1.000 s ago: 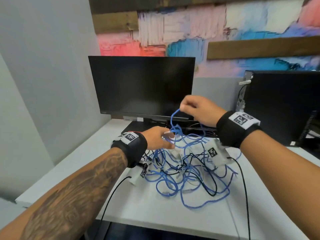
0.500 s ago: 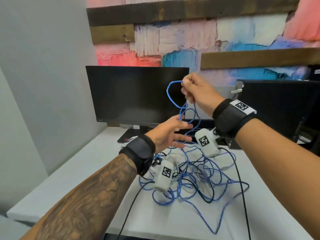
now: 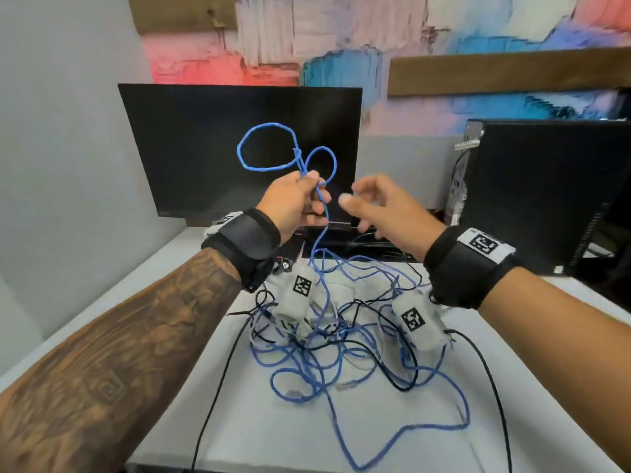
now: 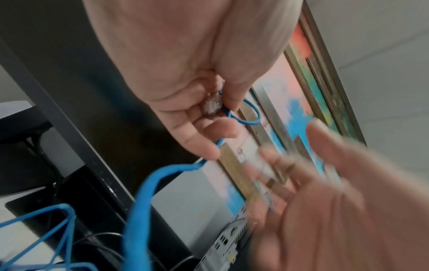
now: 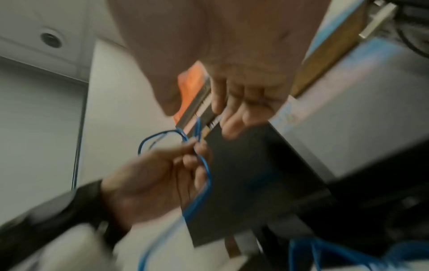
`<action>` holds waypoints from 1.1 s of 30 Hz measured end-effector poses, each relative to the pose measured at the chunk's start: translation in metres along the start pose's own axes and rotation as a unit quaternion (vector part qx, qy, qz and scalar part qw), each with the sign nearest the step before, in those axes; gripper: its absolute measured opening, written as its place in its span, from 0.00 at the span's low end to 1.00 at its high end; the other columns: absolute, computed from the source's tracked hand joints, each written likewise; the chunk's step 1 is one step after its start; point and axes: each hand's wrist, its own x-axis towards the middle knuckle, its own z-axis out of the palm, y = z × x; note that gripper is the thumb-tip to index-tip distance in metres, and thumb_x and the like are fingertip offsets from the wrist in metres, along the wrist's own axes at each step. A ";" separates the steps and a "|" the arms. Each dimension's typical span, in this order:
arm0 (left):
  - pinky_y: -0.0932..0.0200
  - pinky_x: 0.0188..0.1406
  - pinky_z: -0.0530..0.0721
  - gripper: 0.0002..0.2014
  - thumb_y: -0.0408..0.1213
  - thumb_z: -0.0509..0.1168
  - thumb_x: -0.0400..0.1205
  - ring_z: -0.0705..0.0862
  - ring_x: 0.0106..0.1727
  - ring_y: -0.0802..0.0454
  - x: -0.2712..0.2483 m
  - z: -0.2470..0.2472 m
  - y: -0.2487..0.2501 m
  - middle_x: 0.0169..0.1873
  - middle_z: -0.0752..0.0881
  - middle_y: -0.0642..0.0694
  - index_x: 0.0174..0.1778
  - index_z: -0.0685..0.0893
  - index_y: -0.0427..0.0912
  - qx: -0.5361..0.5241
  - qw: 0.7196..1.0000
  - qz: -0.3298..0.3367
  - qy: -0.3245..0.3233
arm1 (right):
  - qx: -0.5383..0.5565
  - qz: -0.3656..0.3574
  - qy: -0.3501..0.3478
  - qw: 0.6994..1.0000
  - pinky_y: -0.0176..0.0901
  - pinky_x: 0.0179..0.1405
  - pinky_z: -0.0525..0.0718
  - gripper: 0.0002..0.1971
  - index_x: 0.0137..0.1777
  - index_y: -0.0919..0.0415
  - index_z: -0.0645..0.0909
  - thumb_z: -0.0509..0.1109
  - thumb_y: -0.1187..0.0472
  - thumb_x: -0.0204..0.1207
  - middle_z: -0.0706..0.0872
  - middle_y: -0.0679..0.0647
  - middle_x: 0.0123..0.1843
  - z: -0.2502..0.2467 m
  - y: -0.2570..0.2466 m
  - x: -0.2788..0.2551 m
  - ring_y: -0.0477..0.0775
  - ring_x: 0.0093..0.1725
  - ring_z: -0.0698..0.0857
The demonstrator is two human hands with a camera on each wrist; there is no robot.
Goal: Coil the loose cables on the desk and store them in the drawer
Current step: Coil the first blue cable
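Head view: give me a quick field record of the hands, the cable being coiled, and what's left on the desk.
left hand: pinches the blue cable, two small loops standing above the fist; its plug sits in the palm in the left wrist view
right hand: open, holds nothing, beside the left hand
cable pile: blue and black cables tangled on the desk
held cable: trails down into the pile
drawer: not in view
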 end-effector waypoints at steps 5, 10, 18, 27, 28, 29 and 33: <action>0.54 0.33 0.89 0.11 0.41 0.54 0.92 0.85 0.27 0.56 0.005 -0.024 0.022 0.35 0.88 0.46 0.48 0.78 0.44 -0.076 0.996 0.021 0.048 | 0.056 0.118 -0.360 0.924 0.39 0.33 0.76 0.14 0.63 0.58 0.80 0.74 0.58 0.80 0.91 0.56 0.49 0.049 0.035 -0.049 0.47 0.32 0.83; 0.57 0.32 0.89 0.12 0.41 0.53 0.92 0.89 0.30 0.56 0.005 -0.062 0.032 0.32 0.90 0.49 0.46 0.78 0.44 -0.096 0.988 0.038 0.115 | 0.113 0.101 -0.337 0.929 0.38 0.31 0.79 0.11 0.56 0.59 0.80 0.75 0.58 0.78 0.84 0.51 0.41 0.067 0.039 -0.058 0.44 0.31 0.81; 0.57 0.37 0.89 0.12 0.41 0.52 0.92 0.93 0.45 0.52 -0.002 -0.097 0.040 0.40 0.93 0.47 0.52 0.79 0.43 -0.102 0.986 0.039 0.127 | -0.103 0.020 -0.459 0.882 0.31 0.35 0.81 0.08 0.52 0.57 0.88 0.75 0.54 0.78 0.87 0.47 0.40 0.105 0.026 -0.060 0.41 0.36 0.82; 0.58 0.40 0.80 0.10 0.32 0.57 0.82 0.81 0.31 0.45 -0.021 -0.088 0.013 0.23 0.74 0.42 0.39 0.81 0.37 0.056 0.998 0.004 0.030 | 0.084 0.064 -0.182 0.978 0.36 0.27 0.85 0.02 0.49 0.63 0.83 0.70 0.69 0.81 0.89 0.54 0.36 0.057 -0.011 -0.003 0.48 0.32 0.90; 0.56 0.37 0.79 0.09 0.34 0.57 0.83 0.76 0.28 0.46 -0.025 -0.080 0.010 0.24 0.71 0.43 0.40 0.80 0.37 0.044 0.999 -0.010 -0.006 | 0.123 0.069 -0.158 0.977 0.36 0.29 0.87 0.04 0.48 0.62 0.83 0.69 0.70 0.81 0.89 0.55 0.38 0.054 -0.017 0.003 0.49 0.33 0.91; 0.56 0.35 0.77 0.10 0.39 0.58 0.84 0.73 0.26 0.49 -0.029 -0.073 0.006 0.25 0.71 0.45 0.42 0.79 0.38 0.050 0.998 -0.022 -0.034 | 0.161 0.072 -0.135 0.975 0.36 0.31 0.88 0.05 0.46 0.60 0.82 0.68 0.70 0.82 0.89 0.55 0.38 0.052 -0.023 0.008 0.50 0.34 0.91; 0.61 0.29 0.78 0.16 0.57 0.68 0.77 0.73 0.23 0.60 -0.041 -0.054 -0.014 0.36 0.78 0.47 0.51 0.80 0.49 0.164 0.979 -0.038 -0.119 | 0.310 0.045 -0.076 0.947 0.38 0.37 0.90 0.07 0.43 0.59 0.78 0.68 0.68 0.82 0.88 0.55 0.39 0.046 -0.048 0.023 0.50 0.37 0.92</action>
